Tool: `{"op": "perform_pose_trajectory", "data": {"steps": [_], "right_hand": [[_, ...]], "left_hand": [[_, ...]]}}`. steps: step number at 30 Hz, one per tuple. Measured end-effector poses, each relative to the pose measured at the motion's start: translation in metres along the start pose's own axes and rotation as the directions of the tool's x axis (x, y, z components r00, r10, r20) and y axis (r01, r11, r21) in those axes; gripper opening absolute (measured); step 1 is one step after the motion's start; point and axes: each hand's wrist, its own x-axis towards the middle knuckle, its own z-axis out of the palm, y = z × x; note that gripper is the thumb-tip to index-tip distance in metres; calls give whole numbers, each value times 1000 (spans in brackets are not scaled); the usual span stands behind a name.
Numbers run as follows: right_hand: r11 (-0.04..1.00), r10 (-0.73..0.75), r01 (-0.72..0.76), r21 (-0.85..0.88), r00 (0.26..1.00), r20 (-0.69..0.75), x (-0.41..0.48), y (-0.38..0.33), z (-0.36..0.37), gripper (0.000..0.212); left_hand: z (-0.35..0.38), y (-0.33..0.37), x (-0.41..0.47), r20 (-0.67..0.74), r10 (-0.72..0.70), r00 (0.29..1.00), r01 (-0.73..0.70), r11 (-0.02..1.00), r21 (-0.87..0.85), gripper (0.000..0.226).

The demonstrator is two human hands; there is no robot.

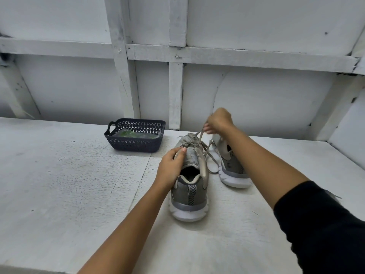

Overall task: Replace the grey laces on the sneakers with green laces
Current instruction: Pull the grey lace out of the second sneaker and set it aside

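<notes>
L hand grips the tongue of the near sneaker, heel toward the camera on the white table. R hand pinches a grey lace above it, pulled taut. Second sneaker just beside (partly behind the R arm). Green laces lie in the dark basket.

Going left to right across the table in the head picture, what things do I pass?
First the dark basket → the grey sneaker that the left hand holds → the second grey sneaker.

Black sleeve on the right arm; left forearm bare.
</notes>
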Motion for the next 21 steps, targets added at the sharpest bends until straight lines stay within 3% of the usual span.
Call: {"op": "perform_pose_trajectory", "data": {"steps": [2,5,8,11,15,18,21], "right_hand": [[997,-38,45,62,993,-112,8,-7,-7,28],[991,-131,131,-19,950,-285,12,-3,-7,26],[998,-41,35,-48,991,-127,-3,15,2,22],[952,58,-16,-305,990,130,-18,35,20,27],[841,-77,103,-531,995,70,-16,42,32,29],[863,-114,127,-489,992,55,-7,41,33,14],[949,-133,91,-301,984,-122,16,50,30,17]], "left_hand": [[0,0,0,2,2,1000,-2,1000,2,33],[1,-1,-1,1,2,1000,-2,1000,1,32],[1,-2,1,-5,-2,1000,2,1000,-5,31],[2,-2,1,-14,3,1000,-3,1000,-12,29],[3,-1,1,-6,4,1000,-4,1000,-16,29],[2,-1,2,-11,-3,1000,3,1000,-5,31],[1,-3,2,-7,-5,1000,5,1000,9,32]]}}
